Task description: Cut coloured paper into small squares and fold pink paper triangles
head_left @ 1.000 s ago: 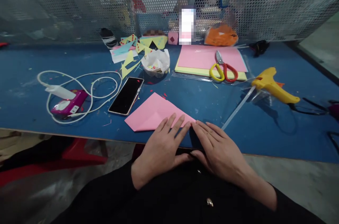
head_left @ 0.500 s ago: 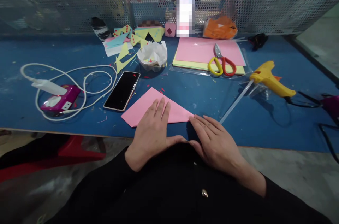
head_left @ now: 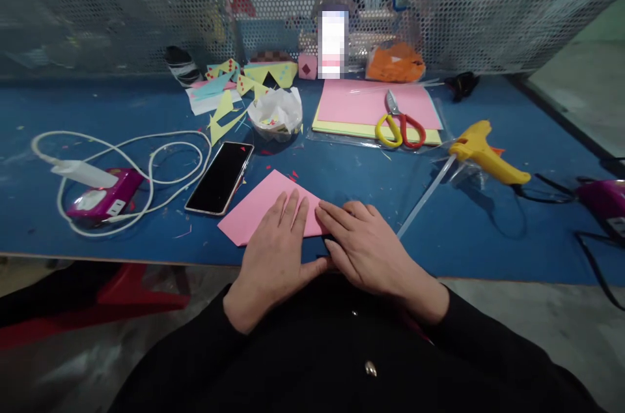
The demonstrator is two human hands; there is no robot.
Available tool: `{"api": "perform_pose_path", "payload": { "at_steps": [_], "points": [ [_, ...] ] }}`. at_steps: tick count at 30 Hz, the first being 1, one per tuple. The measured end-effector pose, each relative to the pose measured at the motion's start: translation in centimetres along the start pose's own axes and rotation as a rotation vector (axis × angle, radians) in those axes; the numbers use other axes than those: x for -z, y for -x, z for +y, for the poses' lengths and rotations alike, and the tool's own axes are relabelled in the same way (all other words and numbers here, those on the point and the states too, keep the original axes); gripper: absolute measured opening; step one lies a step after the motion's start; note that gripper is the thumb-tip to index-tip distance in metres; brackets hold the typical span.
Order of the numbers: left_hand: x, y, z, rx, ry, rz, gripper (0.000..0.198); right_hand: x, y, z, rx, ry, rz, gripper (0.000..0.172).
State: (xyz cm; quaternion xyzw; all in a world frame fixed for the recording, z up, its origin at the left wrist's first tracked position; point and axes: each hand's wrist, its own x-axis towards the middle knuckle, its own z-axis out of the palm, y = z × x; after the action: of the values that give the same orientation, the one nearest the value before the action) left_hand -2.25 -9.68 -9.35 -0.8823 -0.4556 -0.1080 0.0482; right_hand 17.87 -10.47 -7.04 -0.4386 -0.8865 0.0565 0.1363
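A folded pink paper sheet (head_left: 258, 204) lies near the front edge of the blue table (head_left: 351, 178). My left hand (head_left: 276, 250) rests flat on its near part, fingers stretched out and close together. My right hand (head_left: 364, 247) lies flat beside it, fingertips pressing on the paper's right corner, which it covers. Neither hand holds anything.
A phone (head_left: 221, 176) lies left of the paper, then a white cable (head_left: 141, 162) and a magenta charger (head_left: 100, 195). Behind are paper scraps (head_left: 234, 90), a white crumpled bowl (head_left: 275, 114), pink and yellow sheets (head_left: 378, 107) with scissors (head_left: 398, 126), a yellow glue gun (head_left: 486, 156) and a mesh wall (head_left: 146, 2).
My right hand has slid left onto the paper's right corner, covering it. My left hand has drawn its fingers together and stays flat on the paper.
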Motion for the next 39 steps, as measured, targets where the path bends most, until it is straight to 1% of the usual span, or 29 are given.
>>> {"api": "perform_pose_path", "payload": {
  "at_steps": [3,6,8,11,15,19,23,27,31,34,36,39],
  "points": [
    [0.4,0.3,0.4,-0.057,-0.013,0.107,0.095,0.2,0.0,0.5,-0.013,-0.094,0.013,0.045],
    [0.8,0.9,1.3,-0.170,0.016,0.205,0.078,0.4,0.1,1.1,-0.003,-0.190,0.029,0.046],
    [0.8,1.2,2.0,-0.234,0.026,0.245,0.070,0.3,0.2,1.4,0.001,-0.217,0.039,0.046],
    [0.4,1.4,2.7,-0.258,0.003,0.265,0.067,0.0,0.2,1.3,-0.008,-0.178,0.056,0.045],
    [0.2,1.5,3.2,-0.249,-0.064,0.229,0.058,-0.2,0.3,1.0,-0.012,-0.147,0.070,0.044],
    [0.7,1.8,3.4,-0.215,-0.139,0.204,0.053,-0.2,0.4,1.0,0.004,-0.137,0.076,0.046],
    [1.4,2.7,3.0,-0.166,-0.199,0.237,0.057,-0.2,0.5,1.1,0.013,-0.100,0.071,0.045],
    [2.1,4.6,1.5,-0.087,-0.238,0.249,0.058,-0.3,0.6,1.2,0.023,-0.068,0.076,0.046],
    [2.8,7.2,-0.7,0.020,-0.253,0.241,0.049,-0.4,0.6,1.2,0.032,-0.078,0.082,0.046],
    [3.3,8.6,-1.6,0.093,-0.242,0.238,0.045,-0.5,0.6,1.2,0.030,-0.072,0.081,0.046],
    [3.5,8.9,-1.7,0.130,-0.215,0.253,0.044,-0.5,0.6,1.2,0.030,-0.067,0.078,0.046],
    [3.6,8.3,-1.2,0.156,-0.171,0.330,0.045,-0.5,0.6,1.1,0.035,-0.056,0.069,0.046]
  ]
}}
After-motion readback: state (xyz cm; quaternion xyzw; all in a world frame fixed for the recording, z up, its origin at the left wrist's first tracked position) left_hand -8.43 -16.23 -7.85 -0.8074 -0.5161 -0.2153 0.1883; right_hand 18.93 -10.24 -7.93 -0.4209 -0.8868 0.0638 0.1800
